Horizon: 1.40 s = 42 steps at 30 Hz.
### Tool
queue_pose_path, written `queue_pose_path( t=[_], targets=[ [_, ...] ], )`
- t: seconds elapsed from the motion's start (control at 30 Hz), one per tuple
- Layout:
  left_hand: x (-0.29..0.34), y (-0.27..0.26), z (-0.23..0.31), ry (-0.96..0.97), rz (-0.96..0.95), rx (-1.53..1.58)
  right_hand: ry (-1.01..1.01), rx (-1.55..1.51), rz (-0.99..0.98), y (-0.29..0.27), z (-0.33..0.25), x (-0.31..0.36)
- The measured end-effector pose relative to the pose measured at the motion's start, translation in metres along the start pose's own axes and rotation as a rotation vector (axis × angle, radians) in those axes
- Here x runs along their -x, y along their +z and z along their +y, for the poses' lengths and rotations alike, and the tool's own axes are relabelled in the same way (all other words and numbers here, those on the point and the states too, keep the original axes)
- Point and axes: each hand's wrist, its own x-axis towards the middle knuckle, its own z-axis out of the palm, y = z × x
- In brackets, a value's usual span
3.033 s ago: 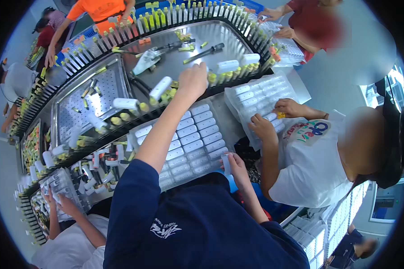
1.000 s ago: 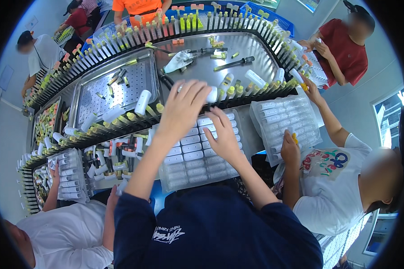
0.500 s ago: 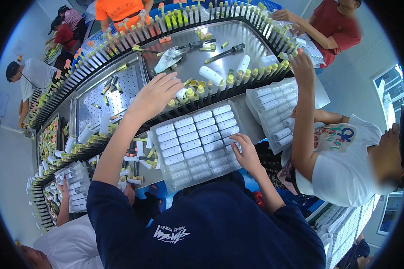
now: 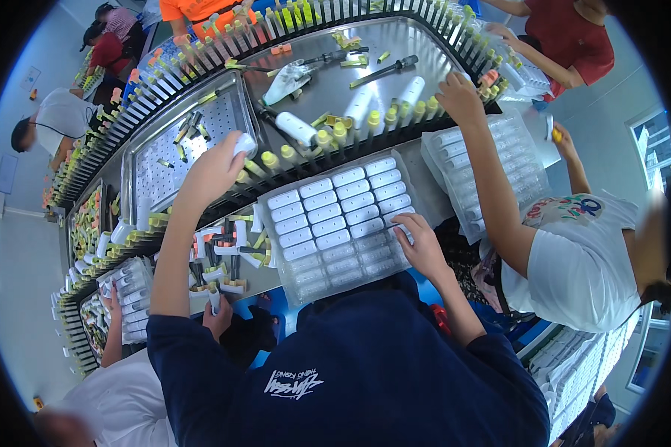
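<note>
My left hand [image 4: 210,173] is raised over the near edge of the rack, closed round a short white plastic tube [image 4: 244,144]. In front of me lies a clear plastic blister tray [image 4: 298,285]. White oblong casings [image 4: 324,214] fill its far rows, and its near pockets show only clear plastic. My right hand [image 4: 423,247] rests at the tray's right edge, thumb and fingers apart, fingertips beside the last casing of the right column. Black rack slots [image 4: 306,167] beyond the tray hold upright tubes with yellow tips [image 4: 340,132].
A metal pan [image 4: 328,89] holds loose tubes and a white glove [image 4: 287,80]. Left of it sits a perforated tray [image 4: 156,167]. Loose parts [image 4: 235,249] lie left of my tray. A co-worker's arm [image 4: 492,179] reaches over stacked trays [image 4: 492,160] at right; another co-worker [image 4: 127,402] sits at left.
My left hand has moved left and slightly toward me, now with a white tube in it. My right hand stays at the tray's edge. The right-hand co-worker's arm has shifted left.
</note>
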Motion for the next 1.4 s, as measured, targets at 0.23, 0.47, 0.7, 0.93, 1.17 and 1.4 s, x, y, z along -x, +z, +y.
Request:
queue_pose_path(
  t=[0.23, 0.47, 0.7, 0.93, 1.17, 1.4],
  targets=[
    [0.054, 0.048, -0.007, -0.226, 0.468, -0.118, -0.057, 0.242, -0.04, 0.004, 0.004, 0.003],
    [0.12, 0.132, 0.068, 0.038, 0.743, -0.084, -0.165, 0.522, -0.183, 0.004, 0.027, 0.005],
    [0.124, 0.206, 0.131, 0.185, 0.201, 0.201, -0.27, 0.481, -0.207, 0.002, 0.044, 0.002],
    [0.119, 0.211, 0.134, 0.203, 0.136, 0.108, 0.184, -0.18, 0.05, -0.029, -0.018, -0.023],
    [0.123, 0.191, 0.134, 0.233, 0.194, 0.35, 0.221, -0.361, 0.629, -0.013, 0.006, -0.182],
    [0.148, 0.149, 0.141, -0.042, 0.54, 0.69, 0.09, 0.368, 0.439, 0.034, -0.084, -0.239]
  ],
)
